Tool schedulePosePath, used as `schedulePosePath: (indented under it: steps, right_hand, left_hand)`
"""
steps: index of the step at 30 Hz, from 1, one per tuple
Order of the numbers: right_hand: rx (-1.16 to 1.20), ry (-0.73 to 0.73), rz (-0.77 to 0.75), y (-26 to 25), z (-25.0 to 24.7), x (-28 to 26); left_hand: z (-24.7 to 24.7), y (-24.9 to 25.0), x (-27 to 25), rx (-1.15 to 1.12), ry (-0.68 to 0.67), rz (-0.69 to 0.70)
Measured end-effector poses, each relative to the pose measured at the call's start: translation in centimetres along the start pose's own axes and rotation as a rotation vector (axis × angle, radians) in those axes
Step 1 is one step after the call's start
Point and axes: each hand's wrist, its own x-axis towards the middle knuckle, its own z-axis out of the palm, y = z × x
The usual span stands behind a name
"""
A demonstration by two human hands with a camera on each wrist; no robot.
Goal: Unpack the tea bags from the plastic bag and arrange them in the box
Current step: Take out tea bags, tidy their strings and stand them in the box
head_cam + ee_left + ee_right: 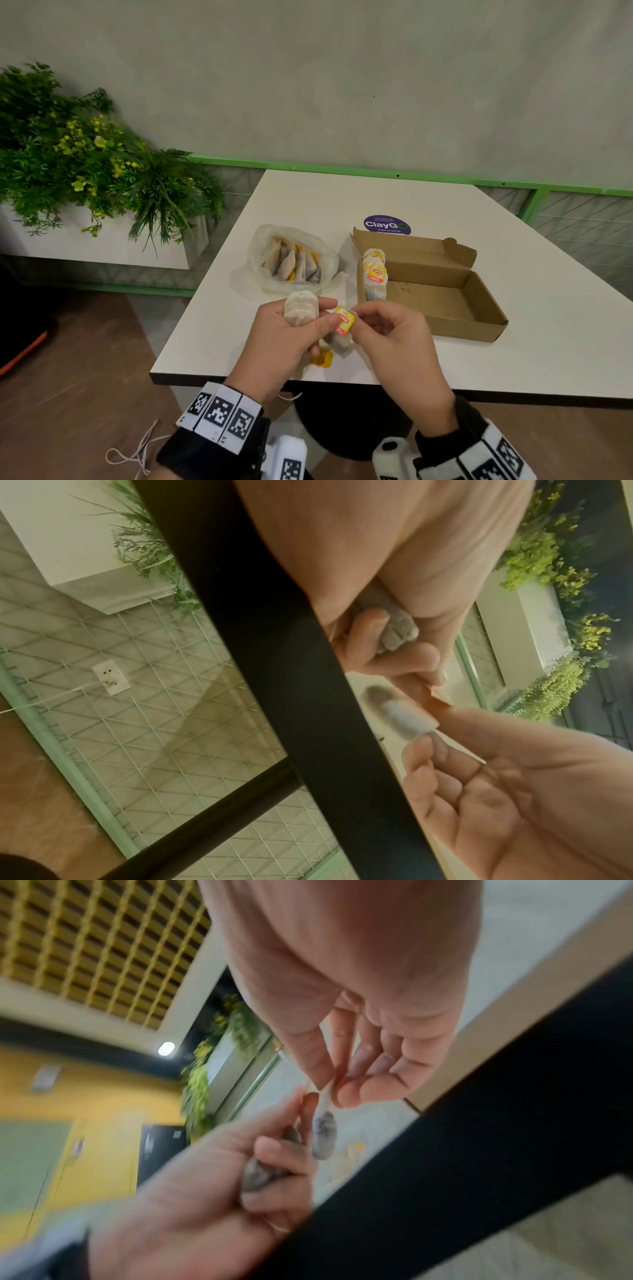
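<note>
**Both hands on tea bags at the near edge of the bench**

The white bench (445, 212) carries everything. On its right part lies the open cardboard box (455, 308), lid folded back, with a short row of tea bags (375, 277) standing on edge at its left end; the remainder of its floor is bare. Just left of the box sits the clear plastic bag (291, 260), mouth open, more tea bags packed inside.

Nearer the front edge, the left hand (284, 339) has its fingers curled round a small bundle of tea bags (301, 308), gripping them against the palm. The right hand (397, 339) meets it, thumb and forefinger pinching one tea bag (337, 339) by its top, its yellow tag (344, 318) facing up between the two hands. A second yellow tag (322, 359) lies on the bench just beneath the left hand.
</note>
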Motion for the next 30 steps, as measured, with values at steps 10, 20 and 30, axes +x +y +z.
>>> schedulePosePath:
  steps: [10, 20, 30]
  right_hand:
    - [0.330, -0.065, 0.164, -0.7, -0.5, 0.3]
    - [0.034, -0.100, 0.059, -3.3, -3.1, 3.5]
    - [-0.485, -0.236, 0.259, -2.7, -6.9, 11.1]
  left_hand:
    - [0.1, -0.4, 0.2, 0.068, 0.027, 0.060]
    - [0.0, -0.4, 0.1, 0.063, 0.086, 0.066]
    - [-0.2, -0.5, 0.6, 0.034, 0.151, 0.087]
